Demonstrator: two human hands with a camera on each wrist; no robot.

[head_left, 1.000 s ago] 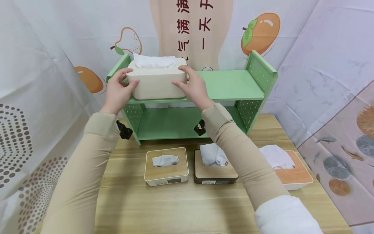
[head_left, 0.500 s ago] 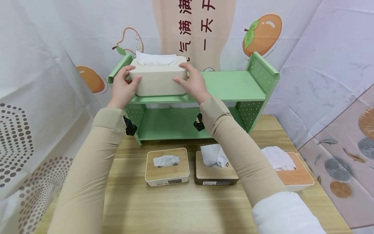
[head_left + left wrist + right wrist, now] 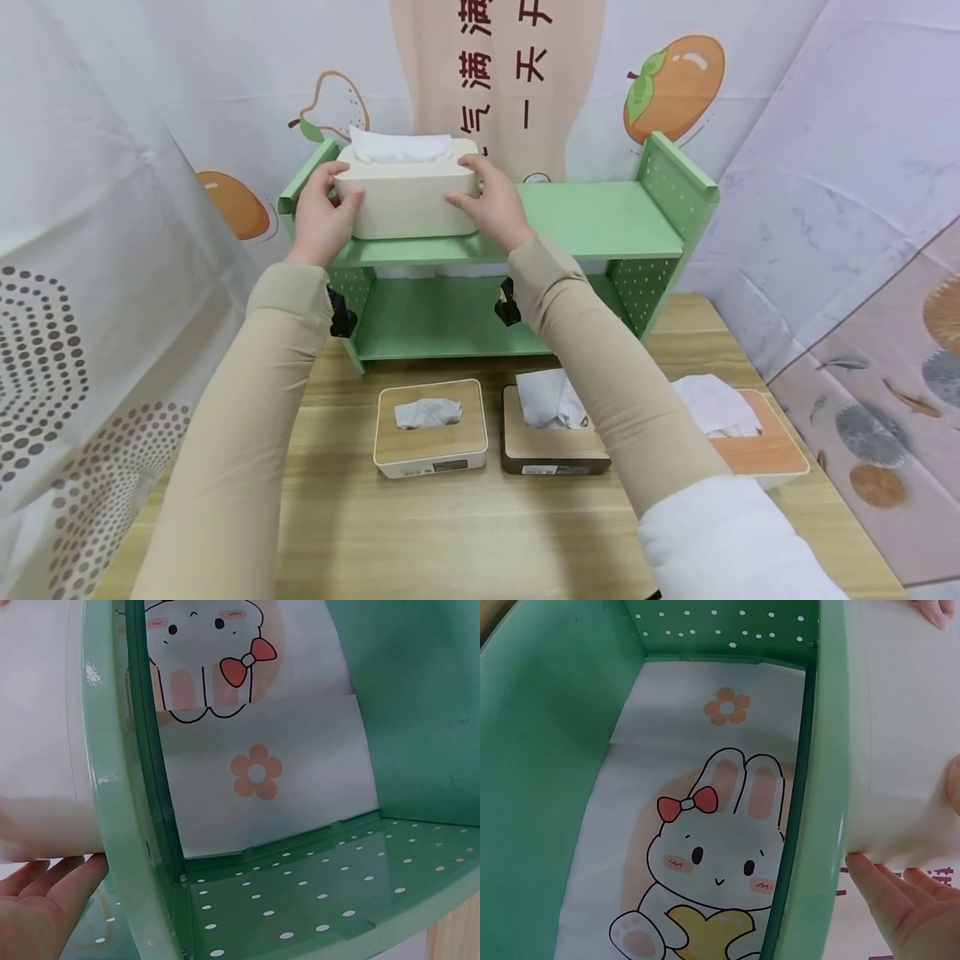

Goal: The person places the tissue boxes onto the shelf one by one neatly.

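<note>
A cream tissue box (image 3: 412, 204), a white tissue poking from its top, sits at the left of the upper tier of a green shelf rack (image 3: 592, 221). My left hand (image 3: 324, 215) grips its left end, thumb on the front face. At the opposite end my right hand (image 3: 497, 204) holds it the same way, fingers over the top edge. In the left wrist view, left fingers (image 3: 64, 881) touch the end of the box beyond the green shelf edge. The right wrist view has right fingers (image 3: 881, 889) against the other end.
On the wooden table (image 3: 450, 542) before the rack stand a white tissue box with a wood lid (image 3: 397, 446), a dark brown one (image 3: 525, 454) and an orange-lidded one (image 3: 776, 446), partly behind my right sleeve. The rack's perforated side panels (image 3: 675, 183) rise above the upper tier.
Between both hands, the cream tissue box has shifted back on the upper tier and slightly right, exposing more green shelf in front of it. The boxes on the table have stayed put.
</note>
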